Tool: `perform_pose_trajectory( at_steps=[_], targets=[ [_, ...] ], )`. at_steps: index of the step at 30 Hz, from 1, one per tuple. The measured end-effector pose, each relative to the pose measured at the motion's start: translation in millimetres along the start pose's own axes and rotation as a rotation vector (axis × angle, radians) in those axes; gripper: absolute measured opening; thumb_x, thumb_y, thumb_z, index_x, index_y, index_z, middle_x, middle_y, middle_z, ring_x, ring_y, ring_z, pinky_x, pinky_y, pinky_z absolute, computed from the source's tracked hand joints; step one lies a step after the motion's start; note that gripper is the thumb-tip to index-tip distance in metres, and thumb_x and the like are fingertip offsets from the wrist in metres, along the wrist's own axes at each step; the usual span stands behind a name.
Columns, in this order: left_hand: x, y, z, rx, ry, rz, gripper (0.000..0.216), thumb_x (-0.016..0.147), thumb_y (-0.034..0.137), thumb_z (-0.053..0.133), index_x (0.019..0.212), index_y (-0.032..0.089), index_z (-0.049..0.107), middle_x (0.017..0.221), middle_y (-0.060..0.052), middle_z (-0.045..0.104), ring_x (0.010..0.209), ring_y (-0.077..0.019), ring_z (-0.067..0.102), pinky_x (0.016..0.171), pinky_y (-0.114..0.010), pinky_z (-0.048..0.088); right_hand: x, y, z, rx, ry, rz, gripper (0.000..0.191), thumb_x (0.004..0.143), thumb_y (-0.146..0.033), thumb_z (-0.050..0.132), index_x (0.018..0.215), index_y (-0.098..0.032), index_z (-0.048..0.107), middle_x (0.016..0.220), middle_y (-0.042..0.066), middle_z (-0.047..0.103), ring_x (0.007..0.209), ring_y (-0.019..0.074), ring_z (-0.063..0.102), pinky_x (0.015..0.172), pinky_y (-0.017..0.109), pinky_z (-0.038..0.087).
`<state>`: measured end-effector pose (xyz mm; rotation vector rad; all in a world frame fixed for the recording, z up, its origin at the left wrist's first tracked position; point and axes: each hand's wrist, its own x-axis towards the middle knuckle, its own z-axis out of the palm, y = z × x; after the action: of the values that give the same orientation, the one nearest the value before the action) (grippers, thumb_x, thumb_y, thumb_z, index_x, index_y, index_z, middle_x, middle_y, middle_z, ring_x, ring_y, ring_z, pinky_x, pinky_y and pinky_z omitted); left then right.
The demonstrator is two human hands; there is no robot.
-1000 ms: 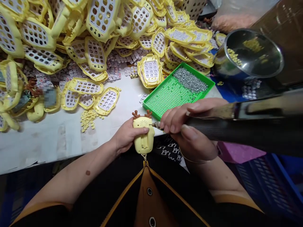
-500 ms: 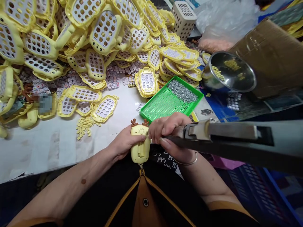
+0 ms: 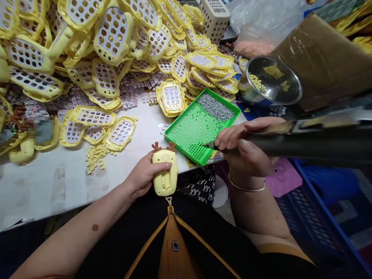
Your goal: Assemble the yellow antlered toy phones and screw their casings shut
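Observation:
My left hand (image 3: 143, 173) is closed around a yellow toy phone (image 3: 171, 176) with brown antlers, holding it back side up near my lap. Its thumb lies across the back, above an uncovered battery compartment. In my right hand (image 3: 250, 151) is an electric screwdriver (image 3: 302, 143), fingers wrapped round its front end. The bit points left, over the near end of a green perforated tray (image 3: 181, 131); whether it touches the tray or a screw I cannot tell. Loose silver screws (image 3: 216, 106) are heaped at the tray's far end.
Yellow toy shells (image 3: 113, 37) pile high across the back and left. Small yellow pieces (image 3: 95, 158) lie loose on the white table (image 3: 69, 186). At the right stand a metal bowl (image 3: 293, 87) and a cardboard box (image 3: 316, 58); a blue crate (image 3: 305, 193) sits below.
My right hand has moved the screwdriver away from the toy phone, rightwards to over the tray. The left hand still holds the toy phone. The whole view has shifted slightly.

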<state>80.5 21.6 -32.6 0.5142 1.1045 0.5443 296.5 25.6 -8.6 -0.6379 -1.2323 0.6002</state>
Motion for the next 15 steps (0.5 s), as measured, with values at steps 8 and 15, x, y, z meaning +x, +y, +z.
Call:
perform_pose_trajectory(
  at_steps=[8, 15],
  targets=[
    [1.8, 1.1, -0.4, -0.006, -0.025, -0.005, 0.052, 0.06, 0.019, 0.084, 0.107, 0.017, 0.061, 0.084, -0.004, 0.07, 0.072, -0.0203, 0.067, 0.069, -0.037, 0.056, -2.9, 25.5, -4.8, 0.009, 0.009, -0.011, 0.021, 0.078, -0.026, 0.064, 0.098, -0.029, 0.061, 0.055, -0.007, 0.049, 0.043, 0.013, 0.049, 0.044, 0.029, 0.045],
    [2.9, 0.8, -3.0, 0.023, -0.086, -0.005, 0.052, 0.063, 0.022, 0.084, 0.11, 0.019, 0.062, 0.085, -0.004, 0.069, 0.073, -0.0196, 0.067, 0.069, -0.036, 0.057, -5.8, 36.1, -9.9, 0.009, -0.041, 0.026, 0.024, 0.081, -0.024, 0.064, 0.104, -0.028, 0.06, 0.06, -0.007, 0.05, 0.047, 0.013, 0.053, 0.046, 0.028, 0.047]
  ],
)
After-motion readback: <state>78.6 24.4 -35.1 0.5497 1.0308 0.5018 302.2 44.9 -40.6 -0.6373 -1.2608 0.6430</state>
